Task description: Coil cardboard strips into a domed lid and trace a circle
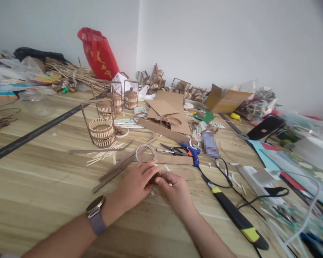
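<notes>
Both hands meet low in the middle of the view, around a small dark brown piece (154, 177) that is mostly hidden by fingers. My left hand (136, 181), with a watch on its wrist, closes on it from the left. From the right, my right hand (177, 190) pinches it between thumb and fingers. Just beyond them lies a ring of white tape (137, 153). Long brown cardboard strips (110, 181) run to the left of it, near a scatter of pale sticks (104, 154). A small slatted basket (101, 134) with a tall square handle stands farther back.
A blue glue gun (194, 152) lies right of the hands, its cable curling past a black-and-yellow utility knife (237, 213). Cardboard sheets (169, 98), lidded baskets (131, 98) and a red bag (99, 53) fill the back. A power strip (261, 182) sits at right.
</notes>
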The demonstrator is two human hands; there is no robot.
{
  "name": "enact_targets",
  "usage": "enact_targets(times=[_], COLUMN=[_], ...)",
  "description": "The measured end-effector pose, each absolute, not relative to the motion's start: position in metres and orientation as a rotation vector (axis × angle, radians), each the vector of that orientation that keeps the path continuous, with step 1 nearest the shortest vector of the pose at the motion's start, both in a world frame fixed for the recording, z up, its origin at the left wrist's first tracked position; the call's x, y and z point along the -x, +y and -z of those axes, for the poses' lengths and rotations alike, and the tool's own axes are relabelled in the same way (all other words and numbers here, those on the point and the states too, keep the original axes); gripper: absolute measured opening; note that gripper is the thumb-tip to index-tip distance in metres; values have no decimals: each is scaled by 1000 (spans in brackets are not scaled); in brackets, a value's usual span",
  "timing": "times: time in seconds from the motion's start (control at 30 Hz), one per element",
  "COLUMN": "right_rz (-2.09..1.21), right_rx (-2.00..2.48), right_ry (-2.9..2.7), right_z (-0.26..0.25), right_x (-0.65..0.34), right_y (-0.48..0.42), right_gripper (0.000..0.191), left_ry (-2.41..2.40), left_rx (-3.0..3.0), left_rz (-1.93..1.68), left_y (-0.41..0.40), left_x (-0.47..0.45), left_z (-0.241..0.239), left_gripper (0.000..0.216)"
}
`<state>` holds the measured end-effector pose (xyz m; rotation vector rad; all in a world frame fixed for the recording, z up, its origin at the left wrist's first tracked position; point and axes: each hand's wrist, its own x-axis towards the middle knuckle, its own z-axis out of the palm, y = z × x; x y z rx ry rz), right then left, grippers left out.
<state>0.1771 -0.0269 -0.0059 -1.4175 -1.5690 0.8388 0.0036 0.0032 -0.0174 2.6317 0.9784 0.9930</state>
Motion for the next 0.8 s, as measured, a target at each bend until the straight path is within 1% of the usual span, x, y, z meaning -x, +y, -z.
enact_targets(times=[0.2, 0.33, 0.37, 0.57, 0.8], right_rz=[-836, -804, -798, -753, -796], right_rx=[1432, 1467, 1460, 1413, 1393], right_ry=[-1536, -1510, -1509, -1583, -1568], right_z=[7, 7, 6, 3, 8], right_x=[-174, -171, -171, -172, -170], right_y=[-29, -29, -29, -30, -30], right_gripper=[39, 44, 45, 42, 40], left_ry=[982, 1062, 1074, 1090, 1085], left_rx=[-2599, -2510, -2499, -2567, -2622], left_rz=[-1010, -1073, -1078, -1006, -976], left_y=[0, -2, -2, 0, 0], left_x=[-5, -7, -7, -6, -6], left_z=[19, 22, 23, 24, 21], left_gripper=[46, 64, 66, 53, 52])
